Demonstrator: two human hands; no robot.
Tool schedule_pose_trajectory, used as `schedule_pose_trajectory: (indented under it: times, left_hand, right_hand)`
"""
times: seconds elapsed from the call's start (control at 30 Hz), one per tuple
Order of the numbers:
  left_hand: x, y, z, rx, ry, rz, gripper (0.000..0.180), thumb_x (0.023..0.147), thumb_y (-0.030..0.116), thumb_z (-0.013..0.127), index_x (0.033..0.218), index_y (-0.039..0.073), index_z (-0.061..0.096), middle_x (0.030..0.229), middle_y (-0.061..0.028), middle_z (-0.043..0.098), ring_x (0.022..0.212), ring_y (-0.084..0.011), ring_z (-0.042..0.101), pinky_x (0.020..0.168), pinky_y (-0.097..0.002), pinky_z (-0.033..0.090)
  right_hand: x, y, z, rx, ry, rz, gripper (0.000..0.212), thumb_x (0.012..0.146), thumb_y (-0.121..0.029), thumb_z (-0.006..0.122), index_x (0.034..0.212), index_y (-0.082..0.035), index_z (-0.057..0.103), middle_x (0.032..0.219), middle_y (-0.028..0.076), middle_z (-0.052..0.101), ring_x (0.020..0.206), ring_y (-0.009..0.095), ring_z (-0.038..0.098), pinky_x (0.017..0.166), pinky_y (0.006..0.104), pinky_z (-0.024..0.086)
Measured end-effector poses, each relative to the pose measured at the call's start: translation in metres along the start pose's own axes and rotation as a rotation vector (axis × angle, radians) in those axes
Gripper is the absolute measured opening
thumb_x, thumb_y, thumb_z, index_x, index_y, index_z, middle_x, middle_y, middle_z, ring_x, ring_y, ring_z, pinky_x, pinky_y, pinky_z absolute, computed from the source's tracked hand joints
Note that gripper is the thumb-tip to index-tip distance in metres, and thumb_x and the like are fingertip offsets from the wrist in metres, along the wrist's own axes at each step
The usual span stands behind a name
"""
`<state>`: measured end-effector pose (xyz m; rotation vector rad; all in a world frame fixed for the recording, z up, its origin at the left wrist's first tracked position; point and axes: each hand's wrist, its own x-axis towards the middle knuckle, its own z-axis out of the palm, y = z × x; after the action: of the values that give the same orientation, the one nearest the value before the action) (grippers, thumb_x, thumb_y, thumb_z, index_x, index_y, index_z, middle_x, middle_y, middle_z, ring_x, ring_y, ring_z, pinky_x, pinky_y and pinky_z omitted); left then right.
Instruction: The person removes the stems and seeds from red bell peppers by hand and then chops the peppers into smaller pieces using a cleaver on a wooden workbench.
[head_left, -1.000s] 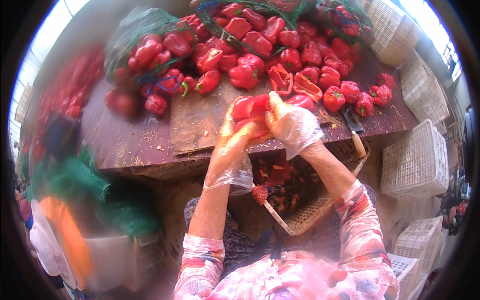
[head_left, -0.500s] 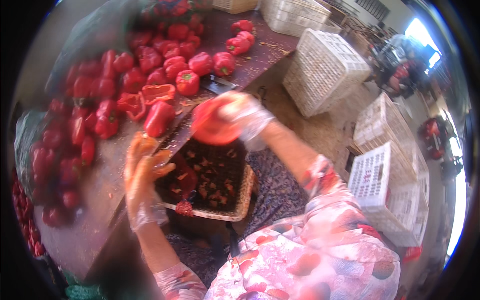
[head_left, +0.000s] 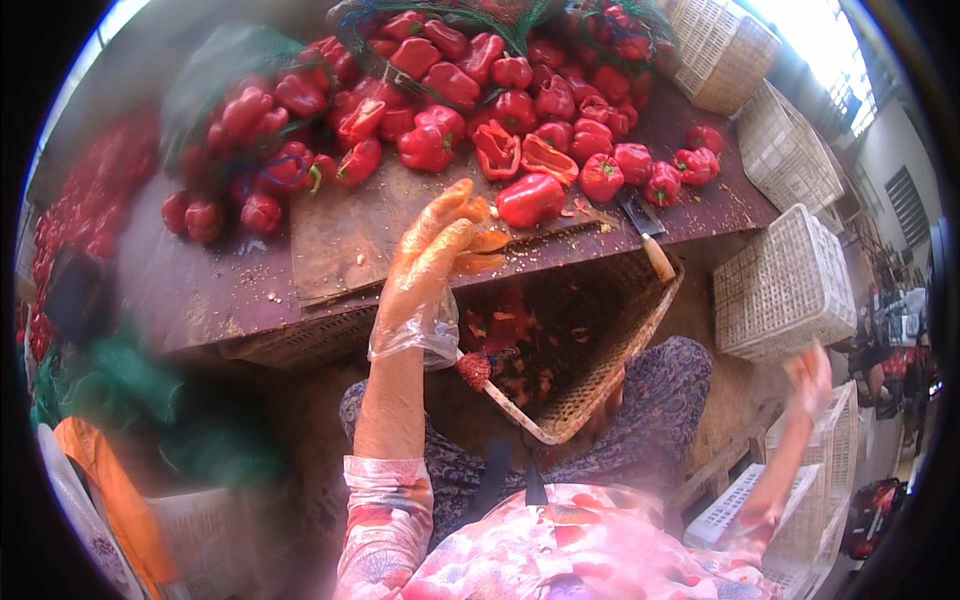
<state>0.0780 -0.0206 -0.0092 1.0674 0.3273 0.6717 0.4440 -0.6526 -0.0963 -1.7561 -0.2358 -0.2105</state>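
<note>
My left hand (head_left: 432,258), in a clear plastic glove stained orange, is raised over the table's near edge. Its fingers are apart and hold nothing. Far to the right, my right hand (head_left: 808,380) is stretched out over the white crates (head_left: 840,425). It is blurred, but its fingers look extended, and no pepper shows in it. A whole red pepper (head_left: 530,200) lies just right of my left fingertips, before two cut pepper halves (head_left: 497,150). A knife (head_left: 656,256) rests across the table edge, its pale handle sticking out.
A basket (head_left: 572,425) with pepper scraps stands between my knees; a bumpy red clump (head_left: 473,371) sits on its rim. Many peppers (head_left: 450,84) and green net sacks (head_left: 225,100) cover the table (head_left: 225,290) behind a board (head_left: 350,235). A wicker-like crate (head_left: 785,290) stands at right.
My right hand has swung far right from above the basket, and the red pepper it held no longer shows in it. My left hand stays raised by the table edge. The view has turned left.
</note>
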Motion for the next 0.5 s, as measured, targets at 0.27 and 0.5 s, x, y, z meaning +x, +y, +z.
schedule_pose_trajectory:
  times: [0.27, 0.5]
  left_hand:
    - [-0.008, 0.001, -0.013, 0.002, 0.032, 0.066, 0.044, 0.103, 0.011, 0.055, 0.146, 0.003, 0.047, 0.122, -0.01, 0.062, 0.107, -0.0264, 0.069, 0.088, -0.04, 0.06]
    - [-0.002, 0.005, -0.011, 0.078, 0.09, 0.006, 0.043, 0.103, 0.01, 0.054, 0.145, 0.002, 0.047, 0.126, -0.0131, 0.063, 0.107, -0.0261, 0.069, 0.09, -0.0387, 0.059]
  right_hand:
    - [-0.046, -0.213, 0.49, -0.81, -0.975, -1.075, 0.06, 0.075, -0.002, 0.064, 0.134, -0.004, 0.058, 0.113, 0.014, 0.069, 0.106, 0.034, 0.065, 0.09, 0.0467, 0.051]
    - [-0.048, -0.188, 0.58, -0.87, -1.074, -1.091, 0.051, 0.082, -0.009, 0.064, 0.133, -0.007, 0.06, 0.106, 0.016, 0.072, 0.099, 0.035, 0.069, 0.086, 0.043, 0.054]
